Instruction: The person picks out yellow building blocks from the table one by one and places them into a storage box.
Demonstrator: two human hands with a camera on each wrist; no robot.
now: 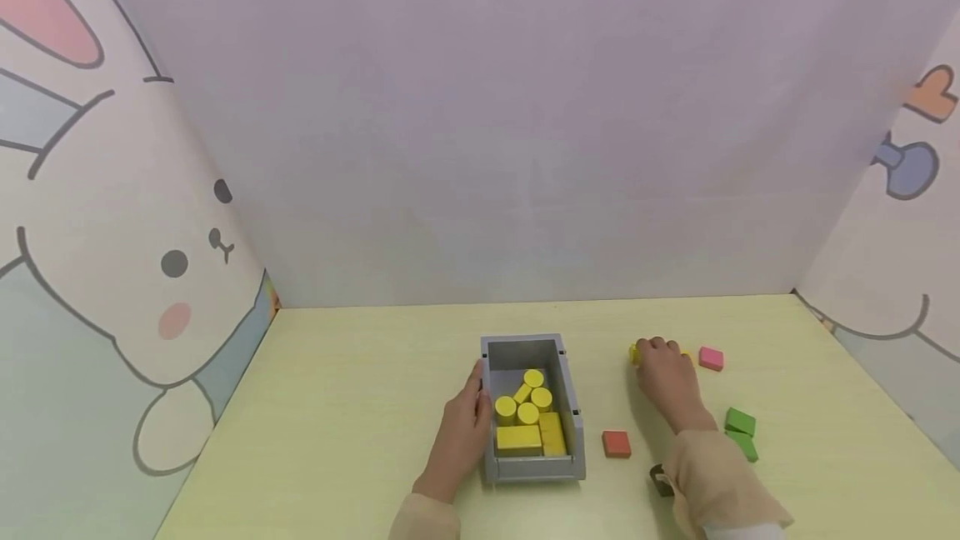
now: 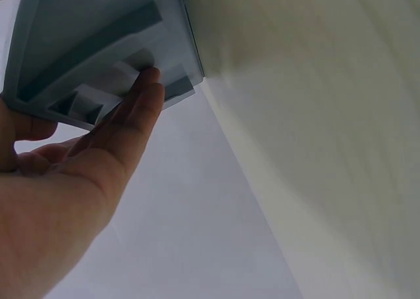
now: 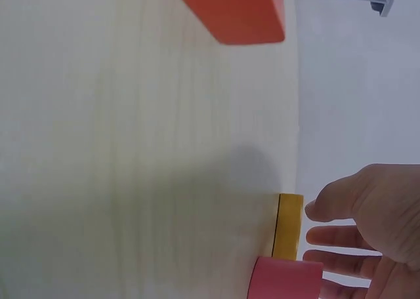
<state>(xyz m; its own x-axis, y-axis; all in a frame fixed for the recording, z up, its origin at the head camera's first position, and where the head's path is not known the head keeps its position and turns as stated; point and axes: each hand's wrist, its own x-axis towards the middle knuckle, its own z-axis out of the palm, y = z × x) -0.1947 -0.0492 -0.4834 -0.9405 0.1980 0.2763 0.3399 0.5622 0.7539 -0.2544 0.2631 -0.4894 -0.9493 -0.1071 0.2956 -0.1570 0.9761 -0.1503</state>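
A grey plastic bin [image 1: 572,432] stands on the table with several yellow blocks [image 1: 519,440] inside, some cylindrical and some rectangular. My left hand [image 1: 459,433] holds its left wall, thumb at the rim; the left wrist view shows the fingers along the bin's outer side [image 2: 85,23]. To the right of the bin, my right hand [image 1: 670,377] hovers over yellow pieces partly hidden beneath it. In the right wrist view its fingers [image 3: 338,237] are apart and close to a yellow block [image 3: 289,227], with no grip visible.
A red block [image 1: 617,444] lies between the bin and my right forearm. Beyond the right hand sits a pink block [image 1: 711,358]. Two green blocks [image 1: 740,422] lie right of the forearm. A pale curtain [image 1: 525,148] closes off the table's back edge.
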